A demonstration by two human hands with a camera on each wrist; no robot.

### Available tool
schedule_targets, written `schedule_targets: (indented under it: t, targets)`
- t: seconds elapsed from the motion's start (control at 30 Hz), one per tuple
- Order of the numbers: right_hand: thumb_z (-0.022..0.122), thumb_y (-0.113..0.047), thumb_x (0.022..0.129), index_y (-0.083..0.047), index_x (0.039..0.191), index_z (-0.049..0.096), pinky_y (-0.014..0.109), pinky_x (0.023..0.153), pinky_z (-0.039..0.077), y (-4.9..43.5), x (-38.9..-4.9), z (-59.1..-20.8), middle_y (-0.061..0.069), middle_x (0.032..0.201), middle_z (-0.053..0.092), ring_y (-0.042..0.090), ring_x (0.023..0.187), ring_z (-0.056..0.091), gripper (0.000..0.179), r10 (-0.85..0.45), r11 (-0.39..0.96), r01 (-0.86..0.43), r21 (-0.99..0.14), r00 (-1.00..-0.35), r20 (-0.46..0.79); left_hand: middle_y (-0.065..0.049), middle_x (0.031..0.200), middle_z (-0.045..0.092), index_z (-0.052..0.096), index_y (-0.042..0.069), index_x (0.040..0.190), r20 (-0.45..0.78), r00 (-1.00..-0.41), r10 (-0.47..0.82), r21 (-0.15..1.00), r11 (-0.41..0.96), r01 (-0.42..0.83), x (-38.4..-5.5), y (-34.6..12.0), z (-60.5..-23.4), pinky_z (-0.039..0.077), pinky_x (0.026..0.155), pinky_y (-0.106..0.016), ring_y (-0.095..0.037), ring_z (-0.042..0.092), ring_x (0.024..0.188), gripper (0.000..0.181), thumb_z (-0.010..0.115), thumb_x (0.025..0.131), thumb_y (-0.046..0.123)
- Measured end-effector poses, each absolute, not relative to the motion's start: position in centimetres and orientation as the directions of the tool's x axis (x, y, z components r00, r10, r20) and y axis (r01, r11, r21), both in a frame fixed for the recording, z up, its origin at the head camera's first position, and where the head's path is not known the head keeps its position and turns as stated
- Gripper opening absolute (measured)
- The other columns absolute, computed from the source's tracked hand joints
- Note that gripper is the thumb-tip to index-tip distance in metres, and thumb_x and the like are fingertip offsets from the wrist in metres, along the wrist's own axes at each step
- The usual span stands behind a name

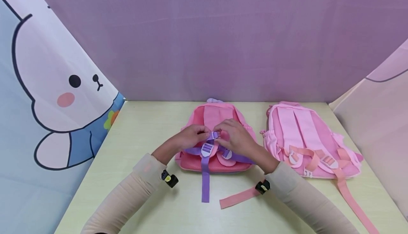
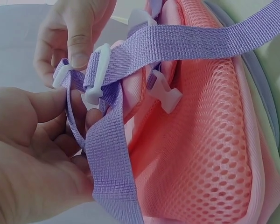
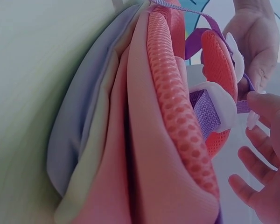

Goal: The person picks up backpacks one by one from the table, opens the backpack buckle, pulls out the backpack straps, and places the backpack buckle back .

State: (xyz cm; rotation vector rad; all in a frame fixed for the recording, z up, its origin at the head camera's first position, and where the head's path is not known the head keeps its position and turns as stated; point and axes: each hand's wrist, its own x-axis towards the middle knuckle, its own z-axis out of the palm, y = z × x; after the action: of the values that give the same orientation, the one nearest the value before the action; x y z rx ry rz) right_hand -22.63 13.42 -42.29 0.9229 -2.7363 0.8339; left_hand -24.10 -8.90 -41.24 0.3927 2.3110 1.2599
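A pink backpack (image 1: 199, 161) lies back side up on the table, its purple straps (image 2: 114, 163) and white adjuster buckles (image 1: 207, 149) facing up. Over its middle, the left hand (image 1: 191, 136) pinches a loop of purple strap beside a small white strap buckle (image 2: 61, 77). From the other side the right hand (image 1: 235, 137) holds that small buckle between thumb and finger, as the right wrist view shows. One purple strap end hangs toward the table's front. A white side-release clip (image 2: 165, 91) dangles near the mesh back panel (image 2: 200, 140).
To the right lies a second, lighter pink backpack (image 1: 301, 127) with peach straps (image 1: 342, 184). Another peach strap end (image 1: 237, 198) stretches across the table below the right wrist. A purple cloth wall (image 1: 223, 43) stands behind the table, with printed cloths (image 1: 63, 120) at the sides.
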Motion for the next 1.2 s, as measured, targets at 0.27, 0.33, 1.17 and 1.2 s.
schedule_targets:
  t: [0.27, 0.33, 1.17, 1.2]
  targets:
    - [0.083, -0.021, 0.086, -0.017, 0.119, 0.07, 0.047, 0.102, 0.052, 13.4, -22.6, -42.2, 0.002, 0.115, 0.069, 0.024, 0.115, 0.061, 0.035, -0.524, 0.655, -0.593, -0.469, -0.803, 0.283, -0.005, 0.092, 0.057, 0.07, 0.017, 0.11, -0.279, -0.848, 0.451, 0.83, 0.558, 0.024, -24.1, -8.6, -41.2, 0.041, 0.078, -0.03, -0.019, 0.051, 0.093, 0.014, 0.058, 0.104, 0.021]
    - [0.083, -0.021, 0.086, -0.017, 0.119, 0.07, 0.047, 0.102, 0.052, 13.4, -22.6, -42.2, 0.002, 0.115, 0.069, 0.024, 0.116, 0.061, 0.036, -0.527, 0.653, -0.597, -0.465, -0.8, 0.288, -0.005, 0.092, 0.057, 0.07, 0.017, 0.109, -0.283, -0.85, 0.445, 0.827, 0.562, 0.02, -24.1, -8.5, -41.2, 0.041, 0.078, -0.03, -0.019, 0.051, 0.093, 0.014, 0.058, 0.104, 0.022]
    - [0.082, -0.023, 0.087, -0.017, 0.118, 0.071, 0.047, 0.103, 0.051, 13.4, -22.5, -41.7, 0.002, 0.114, 0.069, 0.023, 0.116, 0.061, 0.033, -0.509, 0.668, -0.577, -0.47, -0.815, 0.276, -0.004, 0.098, 0.061, 0.071, 0.013, 0.111, -0.28, -0.845, 0.456, 0.839, 0.544, 0.015, -24.0, -9.5, -40.5, 0.044, 0.085, -0.031, -0.019, 0.053, 0.099, 0.018, 0.056, 0.105, 0.021]
    - [0.082, -0.023, 0.087, -0.017, 0.118, 0.071, 0.048, 0.103, 0.051, 13.4, -22.5, -41.7, 0.002, 0.114, 0.069, 0.024, 0.116, 0.061, 0.033, -0.509, 0.667, -0.576, -0.472, -0.815, 0.275, -0.004, 0.098, 0.06, 0.071, 0.013, 0.11, -0.279, -0.844, 0.458, 0.84, 0.543, 0.017, -24.0, -9.6, -40.5, 0.043, 0.085, -0.031, -0.019, 0.053, 0.098, 0.018, 0.056, 0.105, 0.021]
